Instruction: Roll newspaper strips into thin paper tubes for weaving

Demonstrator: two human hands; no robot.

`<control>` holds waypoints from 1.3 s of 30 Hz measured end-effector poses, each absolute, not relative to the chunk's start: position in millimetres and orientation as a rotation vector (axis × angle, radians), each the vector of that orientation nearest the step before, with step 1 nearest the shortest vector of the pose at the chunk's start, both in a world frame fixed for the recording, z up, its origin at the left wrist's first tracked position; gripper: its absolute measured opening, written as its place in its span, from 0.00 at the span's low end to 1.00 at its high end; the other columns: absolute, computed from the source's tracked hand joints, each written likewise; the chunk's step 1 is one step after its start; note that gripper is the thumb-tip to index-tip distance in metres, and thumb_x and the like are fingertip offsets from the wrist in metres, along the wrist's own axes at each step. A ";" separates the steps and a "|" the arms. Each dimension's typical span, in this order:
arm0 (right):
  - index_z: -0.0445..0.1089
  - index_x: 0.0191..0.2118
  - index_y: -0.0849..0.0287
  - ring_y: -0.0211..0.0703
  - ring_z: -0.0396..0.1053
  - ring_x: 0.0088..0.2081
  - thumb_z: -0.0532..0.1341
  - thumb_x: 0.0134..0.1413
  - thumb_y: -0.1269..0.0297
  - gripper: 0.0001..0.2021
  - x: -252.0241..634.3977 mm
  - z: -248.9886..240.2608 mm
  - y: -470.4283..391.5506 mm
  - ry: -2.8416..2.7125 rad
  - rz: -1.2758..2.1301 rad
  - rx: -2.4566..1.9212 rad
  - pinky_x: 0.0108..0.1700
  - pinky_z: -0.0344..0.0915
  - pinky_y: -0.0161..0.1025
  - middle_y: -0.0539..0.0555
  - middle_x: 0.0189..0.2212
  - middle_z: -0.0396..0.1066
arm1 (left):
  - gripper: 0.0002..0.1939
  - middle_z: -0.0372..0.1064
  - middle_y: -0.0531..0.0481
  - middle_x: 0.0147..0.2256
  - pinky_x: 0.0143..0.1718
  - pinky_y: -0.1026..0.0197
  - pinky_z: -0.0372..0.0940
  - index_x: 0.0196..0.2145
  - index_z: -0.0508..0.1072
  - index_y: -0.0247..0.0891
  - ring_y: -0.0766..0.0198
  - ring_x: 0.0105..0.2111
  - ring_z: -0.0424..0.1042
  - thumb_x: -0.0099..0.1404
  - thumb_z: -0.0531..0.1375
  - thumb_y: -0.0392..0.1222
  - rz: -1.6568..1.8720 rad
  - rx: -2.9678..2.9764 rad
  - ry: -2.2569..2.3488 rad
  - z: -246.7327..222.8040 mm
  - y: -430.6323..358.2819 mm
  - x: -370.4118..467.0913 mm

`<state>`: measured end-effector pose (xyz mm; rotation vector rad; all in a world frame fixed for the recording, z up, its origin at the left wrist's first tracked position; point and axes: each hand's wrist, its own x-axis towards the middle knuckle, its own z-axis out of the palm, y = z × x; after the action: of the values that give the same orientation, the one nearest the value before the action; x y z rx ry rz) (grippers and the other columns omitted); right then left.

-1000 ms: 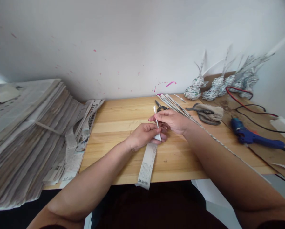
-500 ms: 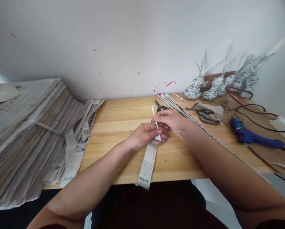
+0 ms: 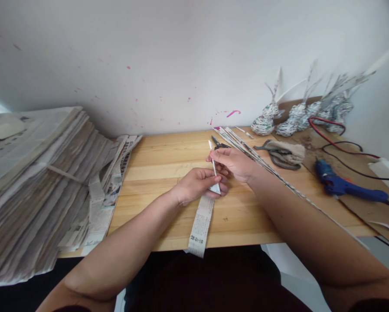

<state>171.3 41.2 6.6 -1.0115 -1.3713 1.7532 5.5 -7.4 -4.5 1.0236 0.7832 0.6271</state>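
Observation:
A newspaper strip (image 3: 201, 227) runs from between my hands down over the table's front edge. Its upper part is rolled into a thin white paper tube that points up and slightly left. My left hand (image 3: 199, 184) pinches the lower part of the roll, where it widens into the flat strip. Higher up, my right hand (image 3: 228, 162) has thumb and fingers closed on the tube near its tip. Part of my right hand's fingers are hidden behind the tube and my left hand. Just behind my right hand lie dark-handled clippers (image 3: 217, 143), partly covered.
A tall newspaper stack (image 3: 51, 186) fills the left side, with cut strips (image 3: 116, 177) beside it. Long paper sticks (image 3: 246, 147) run under my right arm. To the right are a cloth (image 3: 287, 154), a blue glue gun (image 3: 347, 187), cables and woven paper figures (image 3: 266, 121).
My right hand has shifted slightly up along the tube, and the tube's tip stands a little higher. The hanging strip has moved up slightly. My left hand stays nearly in place.

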 end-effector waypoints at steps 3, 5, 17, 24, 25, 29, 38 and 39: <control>0.74 0.36 0.63 0.30 0.57 0.17 0.67 0.50 0.49 0.19 175.7 7.4 41.9 -1.467 1.833 -0.948 0.18 0.50 0.30 0.46 0.17 0.63 | 0.17 0.77 0.40 0.35 0.39 0.54 0.71 0.42 0.76 0.30 0.58 0.36 0.77 0.60 0.66 0.47 0.645 1.014 0.765 -5.2 -7.0 5.0; 0.74 0.34 0.63 0.29 0.55 0.17 0.69 0.48 0.52 0.17 175.4 7.3 41.8 -1.448 1.823 -0.966 0.17 0.48 0.30 0.46 0.16 0.61 | 0.17 0.77 0.40 0.34 0.39 0.55 0.71 0.41 0.76 0.30 0.58 0.36 0.77 0.60 0.66 0.47 0.649 1.006 0.761 -5.8 -7.1 5.2; 0.74 0.31 0.63 0.30 0.53 0.19 0.70 0.44 0.52 0.17 174.4 7.9 42.5 -1.392 1.768 -0.994 0.17 0.44 0.30 0.45 0.16 0.58 | 0.16 0.77 0.40 0.35 0.41 0.54 0.70 0.41 0.76 0.31 0.59 0.36 0.77 0.61 0.65 0.47 0.595 1.021 0.790 -1.7 -9.3 5.4; 0.73 0.30 0.62 0.30 0.54 0.19 0.69 0.46 0.49 0.18 175.2 10.6 42.0 -1.388 1.757 -0.991 0.17 0.44 0.30 0.46 0.17 0.60 | 0.17 0.77 0.41 0.35 0.40 0.55 0.70 0.41 0.76 0.32 0.59 0.36 0.77 0.61 0.65 0.48 0.591 1.030 0.780 -5.1 -8.4 4.5; 0.74 0.32 0.62 0.31 0.54 0.19 0.68 0.48 0.49 0.18 176.5 11.3 42.0 -1.441 1.795 -0.964 0.18 0.45 0.31 0.47 0.18 0.61 | 0.17 0.77 0.40 0.36 0.41 0.54 0.70 0.42 0.76 0.31 0.59 0.36 0.77 0.61 0.65 0.48 0.596 1.035 0.778 -4.5 -8.5 4.5; 0.75 0.31 0.63 0.29 0.52 0.18 0.70 0.45 0.54 0.15 176.5 10.6 41.8 -1.474 1.778 -1.005 0.18 0.45 0.31 0.46 0.16 0.59 | 0.17 0.77 0.39 0.37 0.40 0.55 0.70 0.42 0.76 0.31 0.59 0.37 0.77 0.61 0.65 0.47 0.575 1.037 0.801 -1.9 -9.9 4.9; 0.76 0.34 0.65 0.29 0.55 0.18 0.66 0.51 0.50 0.18 176.9 11.0 40.2 -1.557 1.836 -0.951 0.18 0.47 0.31 0.48 0.17 0.64 | 0.18 0.76 0.39 0.37 0.38 0.56 0.71 0.43 0.76 0.31 0.58 0.38 0.77 0.61 0.65 0.47 0.580 1.051 0.811 1.4 -10.4 4.7; 0.76 0.34 0.65 0.29 0.55 0.18 0.67 0.50 0.52 0.17 176.6 11.3 40.2 -1.549 1.828 -0.961 0.18 0.47 0.31 0.48 0.17 0.64 | 0.18 0.77 0.39 0.37 0.38 0.56 0.71 0.43 0.76 0.30 0.58 0.38 0.77 0.61 0.65 0.48 0.581 1.047 0.807 0.8 -10.2 4.6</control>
<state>176.6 40.2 11.3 -0.9605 -1.5495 1.8279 4.6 -10.2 0.8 1.0471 0.8069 0.5812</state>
